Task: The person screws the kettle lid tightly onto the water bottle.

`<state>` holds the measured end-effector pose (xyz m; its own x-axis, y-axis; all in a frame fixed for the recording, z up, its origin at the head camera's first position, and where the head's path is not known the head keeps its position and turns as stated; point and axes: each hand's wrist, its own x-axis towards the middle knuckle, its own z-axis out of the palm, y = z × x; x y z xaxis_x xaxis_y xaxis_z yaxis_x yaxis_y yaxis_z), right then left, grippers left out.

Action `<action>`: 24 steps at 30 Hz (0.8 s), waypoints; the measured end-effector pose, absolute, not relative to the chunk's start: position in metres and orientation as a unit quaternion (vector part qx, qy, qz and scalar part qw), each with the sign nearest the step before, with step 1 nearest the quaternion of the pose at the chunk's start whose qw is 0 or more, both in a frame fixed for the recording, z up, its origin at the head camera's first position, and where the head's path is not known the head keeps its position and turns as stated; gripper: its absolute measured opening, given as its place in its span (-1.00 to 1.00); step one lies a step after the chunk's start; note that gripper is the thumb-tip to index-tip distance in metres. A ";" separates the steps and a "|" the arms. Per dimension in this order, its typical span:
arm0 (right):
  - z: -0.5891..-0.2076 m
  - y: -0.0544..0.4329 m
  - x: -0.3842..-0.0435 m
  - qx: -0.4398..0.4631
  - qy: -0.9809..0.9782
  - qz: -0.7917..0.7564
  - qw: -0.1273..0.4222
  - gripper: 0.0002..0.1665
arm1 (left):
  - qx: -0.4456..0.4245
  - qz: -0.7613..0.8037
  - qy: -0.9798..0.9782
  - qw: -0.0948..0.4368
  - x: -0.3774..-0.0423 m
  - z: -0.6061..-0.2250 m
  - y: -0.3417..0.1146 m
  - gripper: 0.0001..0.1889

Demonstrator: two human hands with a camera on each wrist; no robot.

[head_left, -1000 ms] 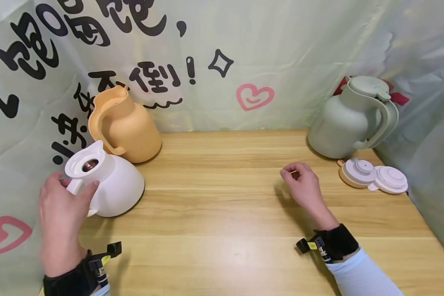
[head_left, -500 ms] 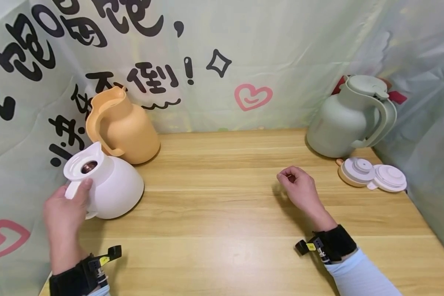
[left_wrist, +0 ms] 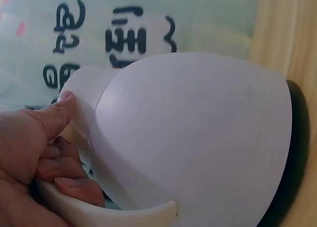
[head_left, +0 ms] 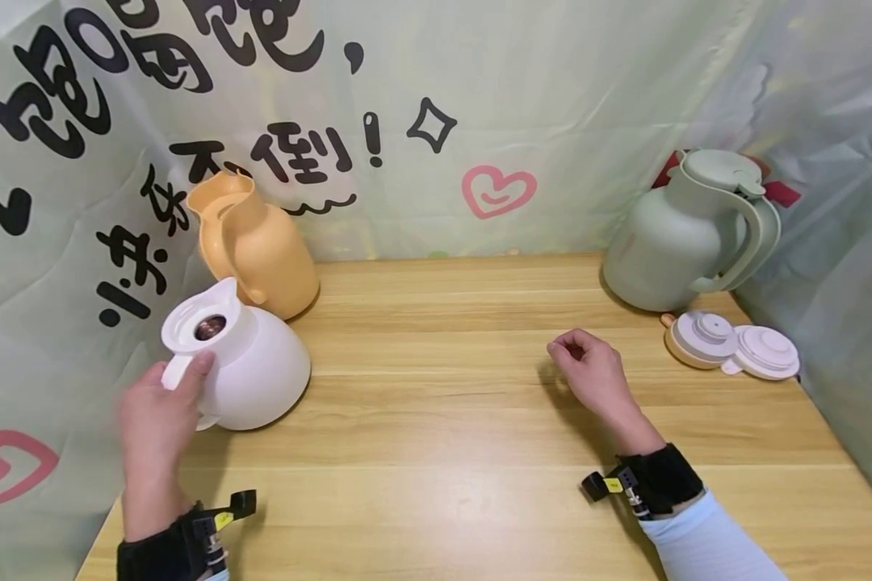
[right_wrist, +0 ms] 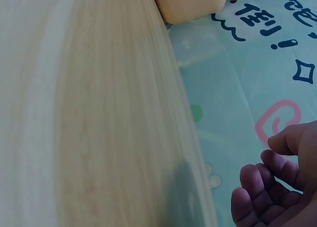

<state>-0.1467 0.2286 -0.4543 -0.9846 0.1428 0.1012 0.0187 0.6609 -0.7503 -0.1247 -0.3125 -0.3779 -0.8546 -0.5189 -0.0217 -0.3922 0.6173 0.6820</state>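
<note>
My left hand [head_left: 161, 424] grips the handle of a white thermos jug [head_left: 265, 367], fingers wrapped round it and thumb up by the neck. The jug's top is without a lid and shows a dark, coppery mouth. In the left wrist view the jug's rounded body [left_wrist: 198, 133] fills the middle, its base close to the wooden table. Just behind it stands an orange jug [head_left: 276, 258], also without a lid. My right hand [head_left: 592, 367] hovers over the right half of the table, fingers loosely curled and holding nothing.
A grey-green jug [head_left: 661, 234] with its lid on stands at the back right. In front of it two lids lie side by side, one lilac and orange [head_left: 701, 339], one white [head_left: 768, 352]. A printed cloth [head_left: 589, 89] hangs behind the wooden table [head_left: 436, 420].
My left hand has settled round the handle and shifted the white jug to the right. The orange jug has turned slightly. My right hand stays almost in place.
</note>
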 end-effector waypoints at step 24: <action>-0.455 0.240 -0.144 -0.058 -0.909 0.406 0.081 -0.62 | 0.056 -0.436 -0.897 0.040 -0.155 -0.378 -0.164 -0.43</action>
